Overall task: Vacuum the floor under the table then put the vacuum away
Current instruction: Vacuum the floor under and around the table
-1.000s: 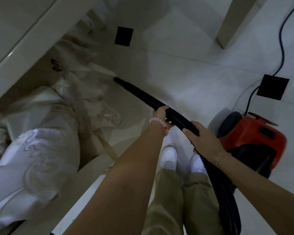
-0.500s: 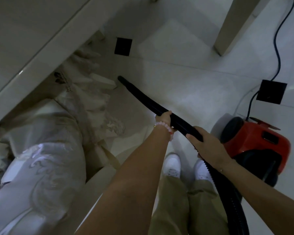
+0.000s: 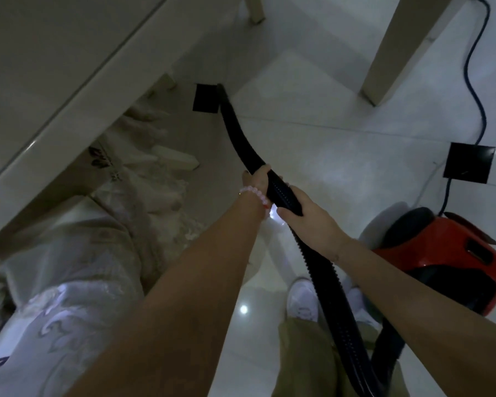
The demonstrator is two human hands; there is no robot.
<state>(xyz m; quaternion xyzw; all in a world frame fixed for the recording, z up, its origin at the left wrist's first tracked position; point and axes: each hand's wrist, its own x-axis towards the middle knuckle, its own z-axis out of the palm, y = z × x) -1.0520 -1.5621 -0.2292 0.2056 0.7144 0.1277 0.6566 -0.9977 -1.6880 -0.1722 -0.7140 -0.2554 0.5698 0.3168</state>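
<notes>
A black vacuum hose (image 3: 242,141) runs from my hands forward to the white tiled floor, and its tip rests beside a black square floor tile (image 3: 205,98) near the table's edge. My left hand (image 3: 257,179), with a bead bracelet on the wrist, grips the smooth part of the hose. Just behind it, my right hand (image 3: 307,217) holds the ribbed part. The red and black vacuum body (image 3: 453,259) sits on the floor to my right. The pale table (image 3: 69,90) fills the upper left.
A chair with a white embroidered cover (image 3: 78,267) stands at the left under the table edge. A table leg (image 3: 395,53) rises at the upper right. The dark power cord (image 3: 478,81) trails past a second black tile (image 3: 468,163). My white shoes (image 3: 302,302) are below.
The hose tip has swung forward and to the right, from beside the chair to the black floor tile. Both hands moved forward with it. The view tilted up slightly.
</notes>
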